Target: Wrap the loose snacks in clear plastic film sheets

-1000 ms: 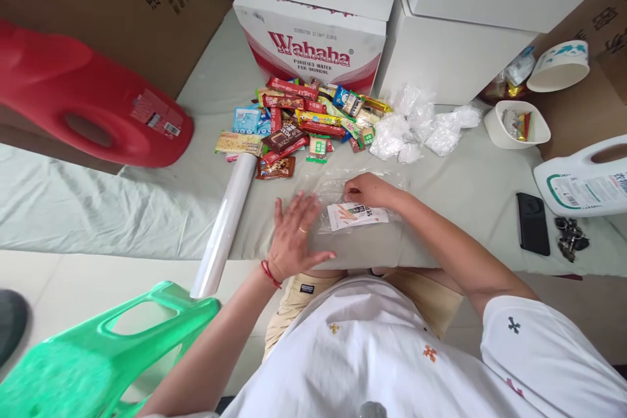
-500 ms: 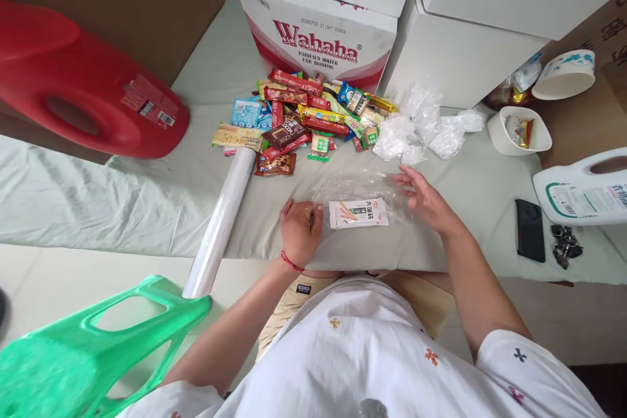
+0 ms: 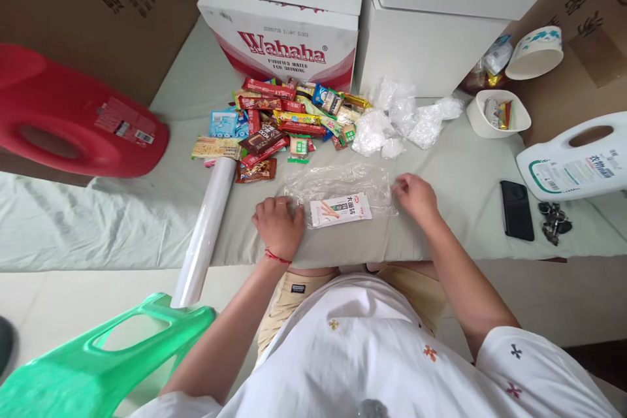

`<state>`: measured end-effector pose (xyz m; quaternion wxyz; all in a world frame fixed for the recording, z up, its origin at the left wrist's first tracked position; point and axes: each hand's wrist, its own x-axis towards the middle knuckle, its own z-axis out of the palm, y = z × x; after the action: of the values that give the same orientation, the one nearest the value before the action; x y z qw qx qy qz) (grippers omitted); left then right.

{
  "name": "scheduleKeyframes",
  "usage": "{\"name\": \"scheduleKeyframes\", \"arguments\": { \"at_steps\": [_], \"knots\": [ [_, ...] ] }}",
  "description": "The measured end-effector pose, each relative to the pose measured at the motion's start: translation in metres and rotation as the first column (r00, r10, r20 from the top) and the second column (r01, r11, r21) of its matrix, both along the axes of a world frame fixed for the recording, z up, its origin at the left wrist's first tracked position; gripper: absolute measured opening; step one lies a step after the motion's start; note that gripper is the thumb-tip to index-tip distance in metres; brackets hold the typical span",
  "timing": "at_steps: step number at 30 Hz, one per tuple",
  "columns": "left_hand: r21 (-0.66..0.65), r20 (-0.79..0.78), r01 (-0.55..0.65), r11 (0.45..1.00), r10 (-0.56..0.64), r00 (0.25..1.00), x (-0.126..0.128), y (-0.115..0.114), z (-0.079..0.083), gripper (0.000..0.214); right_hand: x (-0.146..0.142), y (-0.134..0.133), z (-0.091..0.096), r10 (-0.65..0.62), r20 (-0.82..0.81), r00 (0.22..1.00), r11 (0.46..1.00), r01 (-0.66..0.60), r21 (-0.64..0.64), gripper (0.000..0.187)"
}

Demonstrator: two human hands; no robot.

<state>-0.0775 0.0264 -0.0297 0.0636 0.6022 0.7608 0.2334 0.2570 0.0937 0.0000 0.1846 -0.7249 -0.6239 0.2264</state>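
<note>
A white snack packet (image 3: 341,209) lies on a sheet of clear plastic wrap (image 3: 343,181) spread on the pale green cloth near the front edge. My left hand (image 3: 278,225) is curled closed at the wrap's left edge, pinching it. At the wrap's right edge my right hand (image 3: 415,196) is also closed, its fingertips on the film. A roll of clear wrap (image 3: 206,230) lies at a slant left of my left hand.
A pile of several snack bars (image 3: 279,124) and crumpled plastic bags (image 3: 396,121) lie behind, before a Wahaha box (image 3: 281,42). A red jug (image 3: 73,124), white jug (image 3: 573,160), phone (image 3: 516,209), keys (image 3: 552,222), two white bowls (image 3: 497,116) and a green stool (image 3: 98,359) surround.
My left hand went from flat on the wrap to a closed pinch at its left edge. My right hand left the packet, opened, then closed on the wrap's right edge.
</note>
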Motion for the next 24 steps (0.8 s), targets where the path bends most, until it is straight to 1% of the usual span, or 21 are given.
{"name": "scheduleKeyframes", "arguments": {
  "at_steps": [1, 2, 3, 4, 5, 7, 9, 10, 11, 13, 15, 16, 17, 19, 20, 22, 24],
  "knots": [
    [0.017, -0.012, -0.015, 1.0, 0.016, 1.0, 0.0, 0.0, 0.0, 0.034, -0.003, 0.007, 0.005, 0.015, 0.072, 0.997, 0.996, -0.021, 0.083, 0.023],
    [0.039, -0.02, -0.014, 0.999, 0.015, 1.0, 0.001, 0.0, 0.001, 0.04, -0.008, 0.015, 0.011, 0.056, 0.114, 0.992, 0.983, -0.075, 0.165, 0.024],
    [0.062, -0.027, 0.009, 0.998, -0.007, 1.0, 0.001, 0.0, 0.001, 0.042, -0.017, 0.023, 0.017, 0.133, 0.14, 0.981, 0.961, -0.162, 0.224, 0.025],
    [0.082, -0.038, 0.053, 0.995, -0.05, 0.998, 0.001, 0.0, 0.001, 0.042, -0.028, 0.031, 0.022, 0.234, 0.16, 0.959, 0.928, -0.27, 0.256, 0.027],
    [0.093, -0.055, 0.114, 0.989, -0.109, 0.993, 0.002, 0.0, 0.001, 0.04, -0.041, 0.04, 0.025, 0.342, 0.182, 0.922, 0.888, -0.38, 0.26, 0.03],
    [0.084, -0.095, 0.247, 0.965, -0.239, 0.966, 0.002, 0.002, -0.001, 0.04, -0.071, 0.057, 0.029, 0.51, 0.224, 0.831, 0.811, -0.551, 0.196, 0.043],
    [0.052, -0.133, 0.337, 0.94, -0.328, 0.935, 0.002, 0.004, -0.003, 0.038, -0.101, 0.073, 0.028, 0.617, 0.246, 0.748, 0.762, -0.645, 0.05, 0.06],
    [0.038, -0.147, 0.359, 0.932, -0.35, 0.925, 0.002, 0.004, -0.004, 0.036, -0.114, 0.08, 0.027, 0.655, 0.247, 0.715, 0.743, -0.668, -0.038, 0.065],
    [0.029, -0.158, 0.368, 0.929, -0.359, 0.92, 0.002, 0.005, -0.005, 0.034, -0.124, 0.087, 0.026, 0.684, 0.237, 0.69, 0.725, -0.677, -0.123, 0.063],
    [0.023, -0.165, 0.362, 0.932, -0.354, 0.921, 0.001, 0.006, -0.006, 0.033, -0.14, 0.098, 0.026, 0.731, 0.169, 0.661, 0.68, -0.688, -0.253, 0.041],
    [0.025, -0.15, 0.35, 0.936, -0.343, 0.927, 0.0, 0.007, -0.006, 0.033, -0.147, 0.104, 0.03, 0.746, 0.076, 0.662, 0.652, -0.703, -0.285, 0.018],
    [0.025, -0.137, 0.342, 0.939, -0.336, 0.932, 0.0, 0.007, -0.005, 0.034, -0.147, 0.105, 0.033, 0.745, 0.039, 0.666, 0.65, -0.712, -0.264, 0.011],
    [0.026, -0.123, 0.332, 0.943, -0.326, 0.937, 0.0, 0.007, -0.005, 0.034, -0.146, 0.103, 0.038, 0.746, 0.016, 0.666, 0.653, -0.725, -0.22, 0.009],
    [0.033, -0.095, 0.308, 0.951, -0.304, 0.948, 0.0, 0.008, -0.004, 0.035, -0.141, 0.094, 0.048, 0.764, 0.002, 0.645, 0.643, -0.762, -0.077, 0.009],
    [0.04, -0.081, 0.293, 0.955, -0.289, 0.954, 0.0, 0.008, -0.004, 0.036, -0.137, 0.085, 0.053, 0.787, 0.001, 0.617, 0.617, -0.787, -0.003, 0.009],
    [0.057, -0.05, 0.254, 0.965, -0.252, 0.967, -0.001, 0.009, -0.005, 0.04, -0.129, 0.065, 0.061, 0.84, 0.005, 0.543, 0.54, -0.836, 0.098, 0.012],
    [0.061, -0.008, 0.215, 0.975, -0.215, 0.977, -0.002, 0.011, -0.006, 0.048, -0.121, 0.043, 0.064, 0.874, 0.017, 0.485, 0.48, -0.869, 0.119, 0.015]
  ]
}}
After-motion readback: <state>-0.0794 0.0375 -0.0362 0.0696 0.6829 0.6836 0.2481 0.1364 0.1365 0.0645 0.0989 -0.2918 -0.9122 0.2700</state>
